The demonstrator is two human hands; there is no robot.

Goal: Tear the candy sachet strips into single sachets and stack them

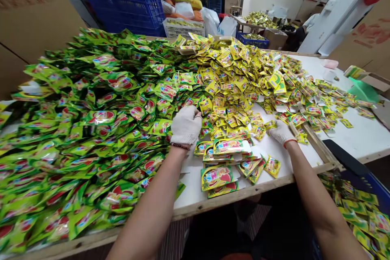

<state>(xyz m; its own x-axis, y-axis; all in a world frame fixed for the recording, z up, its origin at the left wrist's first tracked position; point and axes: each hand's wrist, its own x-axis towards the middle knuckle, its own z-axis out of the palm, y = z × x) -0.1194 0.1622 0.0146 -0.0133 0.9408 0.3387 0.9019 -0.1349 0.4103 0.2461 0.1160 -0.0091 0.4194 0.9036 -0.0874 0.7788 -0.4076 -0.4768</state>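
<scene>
My left hand (185, 125), in a white knitted glove, is curled closed at the border between green sachets (102, 118) with watermelon pictures and smaller yellow sachets (227, 87). What its fingers hold, if anything, is hidden. On the right, my gloved right hand (282, 133) has its fingers bent together at a small yellow sachet (269, 125) on the white tabletop. Between my forearms lie several flat printed boxes (217, 176) in a loose, overlapping stack, some with white end flaps showing. A single yellow sachet (272, 166) rests beside them.
A wooden strip (318, 144) and a dark flat object (345, 157) lie right of my right hand. Below the table edge, a blue crate (378, 185) holds more packets. Blue crates (122, 0) stand behind the green heap. A person's sleeve (312, 22) shows far back right.
</scene>
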